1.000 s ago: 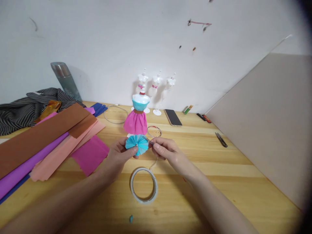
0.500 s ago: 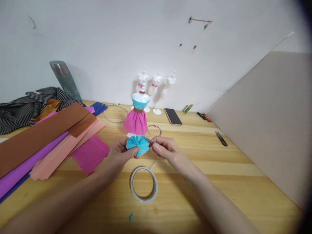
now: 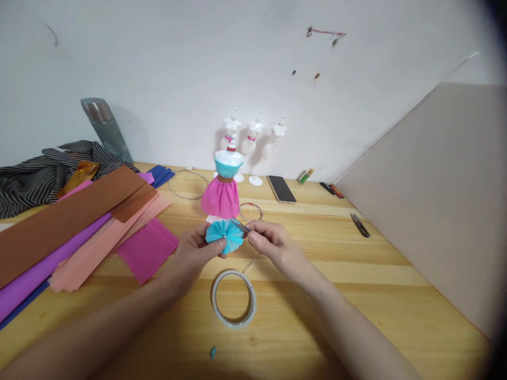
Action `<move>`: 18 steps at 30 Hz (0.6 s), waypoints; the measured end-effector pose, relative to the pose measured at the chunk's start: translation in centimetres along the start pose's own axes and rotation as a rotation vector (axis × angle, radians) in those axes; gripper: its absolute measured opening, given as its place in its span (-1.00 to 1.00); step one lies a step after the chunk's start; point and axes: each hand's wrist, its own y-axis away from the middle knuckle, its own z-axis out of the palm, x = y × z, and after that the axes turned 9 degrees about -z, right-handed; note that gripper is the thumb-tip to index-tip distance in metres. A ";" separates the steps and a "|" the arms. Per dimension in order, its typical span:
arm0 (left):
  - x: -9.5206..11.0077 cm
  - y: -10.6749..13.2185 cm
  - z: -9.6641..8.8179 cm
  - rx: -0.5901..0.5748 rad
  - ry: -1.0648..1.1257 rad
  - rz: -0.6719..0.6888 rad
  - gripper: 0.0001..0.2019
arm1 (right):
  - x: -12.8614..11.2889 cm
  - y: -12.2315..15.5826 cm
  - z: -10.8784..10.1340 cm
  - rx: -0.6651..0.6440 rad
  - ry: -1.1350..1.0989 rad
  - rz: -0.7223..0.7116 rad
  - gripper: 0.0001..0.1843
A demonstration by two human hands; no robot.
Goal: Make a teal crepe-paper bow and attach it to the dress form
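My left hand point(image 3: 196, 252) pinches a small pleated turquoise paper rosette point(image 3: 224, 235) just above the wooden table point(image 3: 356, 295). My right hand point(image 3: 269, 244) is closed at the rosette's right edge, pinching a thin strip of tape there. A strand runs from that hand down to a white tape roll point(image 3: 234, 298) lying flat below both hands. Right behind the rosette stands a small mannequin point(image 3: 222, 187) dressed in a pink paper skirt and turquoise top.
Folded crepe paper sheets point(image 3: 75, 227) in brown, purple, peach and pink lie at left, striped cloth point(image 3: 43, 171) and a metal flask point(image 3: 105, 129) behind them. Bare white mannequins point(image 3: 253, 140), a phone point(image 3: 281, 189), a wire ring point(image 3: 251, 212), snips point(image 3: 359, 225) and a grey board point(image 3: 443, 200) are at right.
Both hands and the rosette have stayed almost still, drifting very slightly upward in view. Nothing was let go or picked up.
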 end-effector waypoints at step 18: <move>0.1 -0.1 0.0 0.012 -0.035 -0.006 -0.85 | 0.2 0.1 -0.2 0.010 0.077 -0.006 -0.52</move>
